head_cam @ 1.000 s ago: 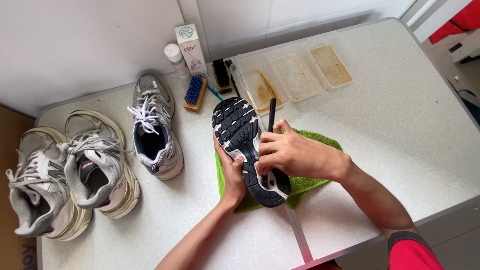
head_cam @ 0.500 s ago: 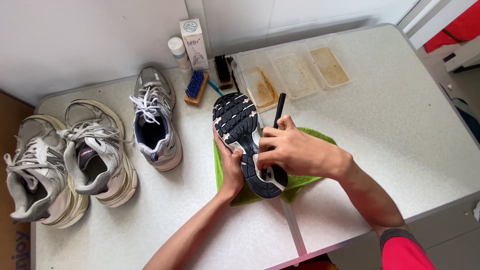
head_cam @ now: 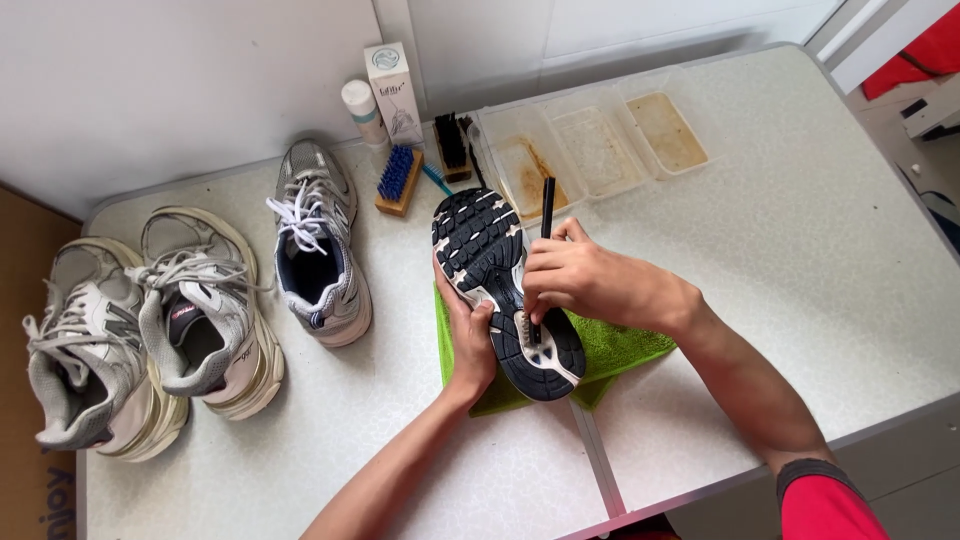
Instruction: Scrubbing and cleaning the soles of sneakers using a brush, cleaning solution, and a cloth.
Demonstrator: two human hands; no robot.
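Now a person stands over a pale speckled table point(head_cam: 760, 260), scrubbing the underside of a sneaker. The left hand point(head_cam: 468, 335) cups the upturned shoe point(head_cam: 505, 290) from below and to the side, fingers wrapped closed on its edge, holding the black lugged sole face up. The right hand point(head_cam: 585, 285) is closed in a pen-like pinch around a slim black-handled brush point(head_cam: 545, 255); its working end sits on the sole just under the fingers, near the heel, while the handle's tail pokes away from the body past the knuckles. Beneath both hands lies a green cloth point(head_cam: 620, 350).

The step in hand looks like cleaning the tread grooves at the heel end. Going on would call for short firm strokes along the channels, with the left hand bracing hard so the shoe does not twist.

Beyond the grip sit a clear divided tray point(head_cam: 600, 150) with brownish water, a wooden brush with blue bristles point(head_cam: 397, 180), a white bottle point(head_cam: 362, 115) and a small carton point(head_cam: 395, 80). To the left hand's far side stand three more grey-and-white sneakers point(head_cam: 215, 310).
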